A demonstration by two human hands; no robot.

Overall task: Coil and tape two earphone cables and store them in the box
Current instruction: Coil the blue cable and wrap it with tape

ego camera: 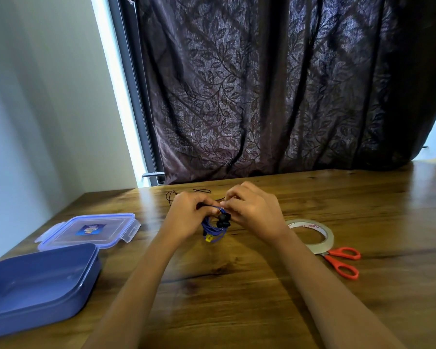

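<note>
At a wooden table (237, 285), left hand (186, 215) and right hand (252, 212) are pinching the blue coil (213, 231) toward the far edge, fingers curled on it; a slackening grip may be letting loops spring loose before taping

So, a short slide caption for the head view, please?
Left hand and right hand hold a coiled blue earphone cable.

left hand (186, 215): bare, back of hand and knuckles showing — edges soft with blur
right hand (252, 212): bare, knuckles and back in view, sharper than the left
left forearm (136, 280): bare from wrist down to the frame's bottom edge, slim, blurred
right forearm (320, 280): bare wrist to frame bottom — slim, elbow out of shot
</note>
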